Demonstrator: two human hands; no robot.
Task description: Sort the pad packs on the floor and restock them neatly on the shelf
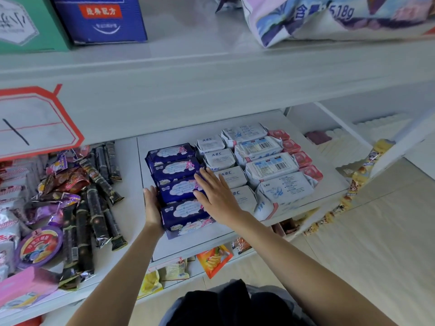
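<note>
Readable writing: the grey-white pad packs just beyond the right fingertips carry the letters "ABC". A bag on the upper shelf reads "518g". The blue carton above the left fingers has a red band of Chinese characters, not legible to me. A red-bordered price tag hangs on the upper shelf edge with a single black stroke on it.

Task items: four dark blue pad packs lie in a column on the shelf, each with a white cloud-shaped label and pink artwork. The left hand lies flat against the left side of this column, fingers straight, gripping nothing. The right hand rests open on the column's right side, fingers straight and spread, overlapping the nearer "ABC" packs. To the right of the right fingers lie larger white packs with barcodes, then a row of small red packs.

Edges and room: bare shelf shows between the nearest blue pack and the shelf's front edge. To the left of the left fingers lies a narrow bare strip, then a loose heap of dark snack sticks and assorted sweets.
</note>
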